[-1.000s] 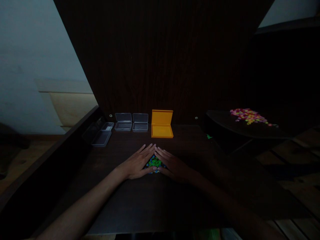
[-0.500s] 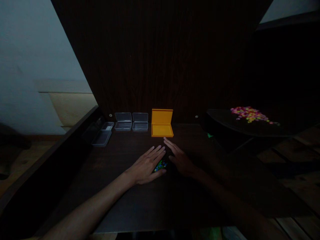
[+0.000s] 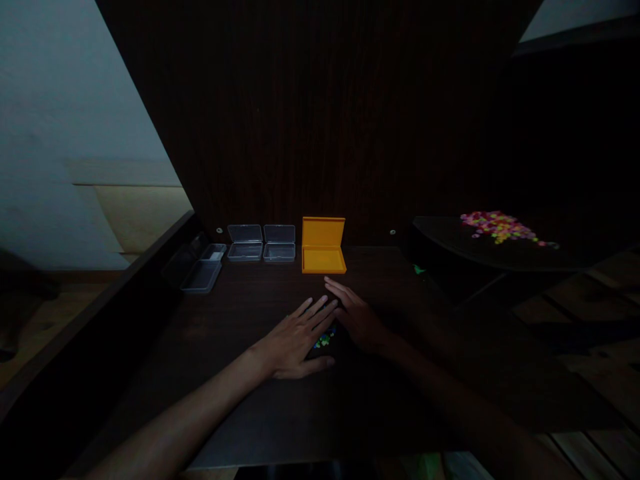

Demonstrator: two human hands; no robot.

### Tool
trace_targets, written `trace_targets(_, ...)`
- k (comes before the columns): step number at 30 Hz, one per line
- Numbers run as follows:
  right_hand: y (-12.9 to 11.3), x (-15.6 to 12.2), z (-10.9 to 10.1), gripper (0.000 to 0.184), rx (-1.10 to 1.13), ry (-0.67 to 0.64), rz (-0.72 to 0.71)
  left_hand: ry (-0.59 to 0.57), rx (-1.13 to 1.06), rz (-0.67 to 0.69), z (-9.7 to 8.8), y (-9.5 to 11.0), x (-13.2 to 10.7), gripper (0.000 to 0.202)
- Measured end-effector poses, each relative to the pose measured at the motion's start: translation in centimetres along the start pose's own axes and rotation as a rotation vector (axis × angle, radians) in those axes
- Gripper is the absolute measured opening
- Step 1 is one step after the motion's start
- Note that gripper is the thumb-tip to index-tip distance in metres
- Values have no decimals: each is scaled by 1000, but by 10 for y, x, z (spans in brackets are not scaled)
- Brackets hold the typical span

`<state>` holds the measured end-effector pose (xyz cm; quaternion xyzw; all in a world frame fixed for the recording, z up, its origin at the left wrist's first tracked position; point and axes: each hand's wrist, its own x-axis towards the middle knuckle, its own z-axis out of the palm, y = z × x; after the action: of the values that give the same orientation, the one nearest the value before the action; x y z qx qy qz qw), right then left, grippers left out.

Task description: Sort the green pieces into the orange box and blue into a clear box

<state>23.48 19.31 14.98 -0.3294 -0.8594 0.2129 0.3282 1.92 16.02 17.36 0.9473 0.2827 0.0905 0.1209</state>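
A small heap of blue and green beads lies on the dark wooden surface, partly hidden by my hands. My left hand lies palm down over its left side, fingers outstretched and thumb apart. On the right, my right hand rests on its edge beside the heap, fingers extended, its fingertips near my left fingertips. Neither hand grips anything that I can see. Just beyond them stands a yellow box with its lid raised.
Two clear plastic cases stand with lids up left of the yellow box. Another clear case sits by the left side panel. Pink, red and yellow beads are heaped on a dark curved shelf at right.
My left hand has shifted slightly nearer to me, and its fingertips have come closer to my right hand. Less of the bead heap shows between them.
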Motion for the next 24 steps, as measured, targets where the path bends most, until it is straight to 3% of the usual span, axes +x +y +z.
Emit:
trace_targets(12,-3,0,-2,48,1,-7,16,-9,13,-65,2,-6,-5,82)
trace_targets(18,-3,1,-3,48,-7,-13,24,19,19,-181,5,-12,-6,82)
trace_targets(24,-2,0,-2,47,-56,-64,6,55,-106,-198,2,-18,-7,86)
